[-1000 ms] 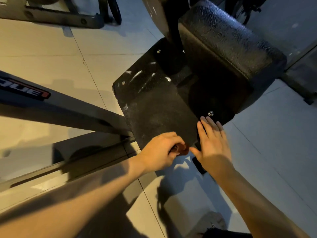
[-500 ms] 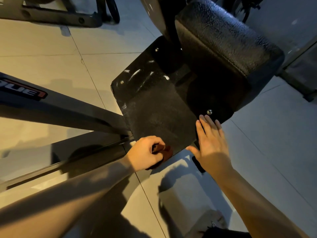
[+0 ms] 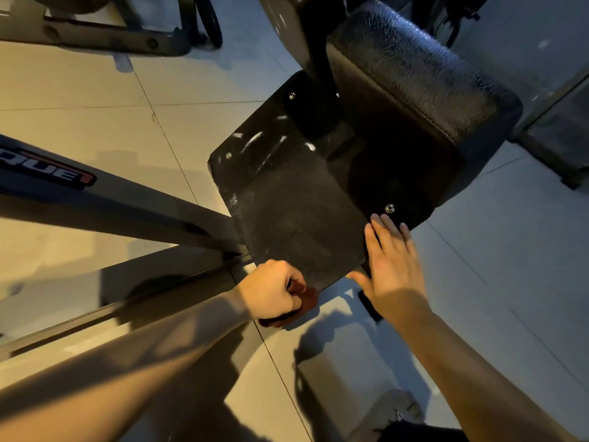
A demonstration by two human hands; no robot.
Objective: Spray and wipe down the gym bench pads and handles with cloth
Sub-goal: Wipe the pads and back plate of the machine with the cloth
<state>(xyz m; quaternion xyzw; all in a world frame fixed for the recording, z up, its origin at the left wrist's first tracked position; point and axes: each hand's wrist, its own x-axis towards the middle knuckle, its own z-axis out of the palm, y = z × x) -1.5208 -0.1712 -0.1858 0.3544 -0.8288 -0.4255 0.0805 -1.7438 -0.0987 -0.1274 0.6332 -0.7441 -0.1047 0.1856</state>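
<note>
A flat black plate (image 3: 293, 212) of the gym machine lies low over the floor, with pale streaks near its far left. Above it sits a thick black textured pad (image 3: 411, 74). My left hand (image 3: 271, 291) grips a dark reddish cloth (image 3: 306, 298) in a fist at the plate's near corner. My right hand (image 3: 392, 263) rests flat with straight fingers on the plate's near right edge, fingertips just below a silver bolt (image 3: 389, 208).
A dark frame bar with a red-and-white logo (image 3: 47, 173) runs in from the left to the plate. Another frame bar (image 3: 127, 282) lies below it. More machine frames stand at the back left (image 3: 105, 36) and right (image 3: 561, 135). Pale floor tiles (image 3: 79, 90) surround everything.
My left hand with the cloth has slid left along the plate's near edge to its corner. My right hand has stayed flat in the same place.
</note>
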